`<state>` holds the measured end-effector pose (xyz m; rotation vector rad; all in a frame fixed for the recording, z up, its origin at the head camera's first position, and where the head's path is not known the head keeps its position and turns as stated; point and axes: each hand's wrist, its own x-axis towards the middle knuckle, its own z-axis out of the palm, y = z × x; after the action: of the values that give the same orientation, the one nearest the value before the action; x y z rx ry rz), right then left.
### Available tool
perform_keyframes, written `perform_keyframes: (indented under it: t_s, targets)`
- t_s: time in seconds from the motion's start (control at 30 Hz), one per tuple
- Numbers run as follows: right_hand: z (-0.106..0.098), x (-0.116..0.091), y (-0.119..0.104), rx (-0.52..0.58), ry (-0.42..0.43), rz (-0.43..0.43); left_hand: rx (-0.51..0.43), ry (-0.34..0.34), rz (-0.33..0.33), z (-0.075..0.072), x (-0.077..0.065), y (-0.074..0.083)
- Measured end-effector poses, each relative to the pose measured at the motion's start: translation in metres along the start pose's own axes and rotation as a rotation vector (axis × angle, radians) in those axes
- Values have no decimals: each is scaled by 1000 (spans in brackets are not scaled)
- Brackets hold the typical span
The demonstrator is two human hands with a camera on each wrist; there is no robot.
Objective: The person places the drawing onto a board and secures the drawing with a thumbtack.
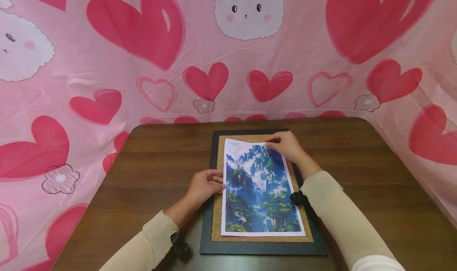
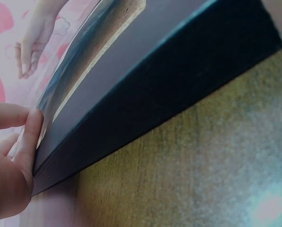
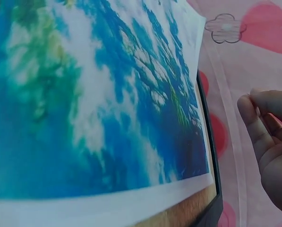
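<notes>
A printed landscape picture (image 1: 257,187), with blue mountains, green trees and a white border, lies over the cork-coloured panel (image 1: 308,227) of a black frame (image 1: 264,248). Its top edge bends up a little in the head view. At the picture's left edge, my left hand (image 1: 205,187) pinches the paper between thumb and fingers. In the left wrist view those fingers (image 2: 33,125) are right at the frame's side. My right hand (image 1: 285,146) hovers by the top right corner. Thumb and forefinger come together with nothing between them, apart from the paper in the right wrist view (image 3: 270,137).
A brown wooden table (image 1: 160,164) carries the frame. Behind and beside it hangs a pink cloth (image 1: 242,56) with hearts and white faces. Small black devices (image 1: 182,249) sit at both sleeve cuffs.
</notes>
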<state>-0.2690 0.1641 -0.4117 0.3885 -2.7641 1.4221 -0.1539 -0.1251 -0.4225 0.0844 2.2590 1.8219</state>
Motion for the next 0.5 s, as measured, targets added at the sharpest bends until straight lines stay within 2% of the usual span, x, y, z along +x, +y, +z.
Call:
perform_keyframes:
  t_s: [0.17,0.3,0.5]
  targets:
    - [4,7,-1,-68,-15,-32,-14,-1,-3,-2,9,-15]
    - [7,11,1,-48,-34,-43,-23,9,-13,-2,14,-23]
    - [14,17,5,-6,-58,-13,-28,28,-6,-1,15,-25]
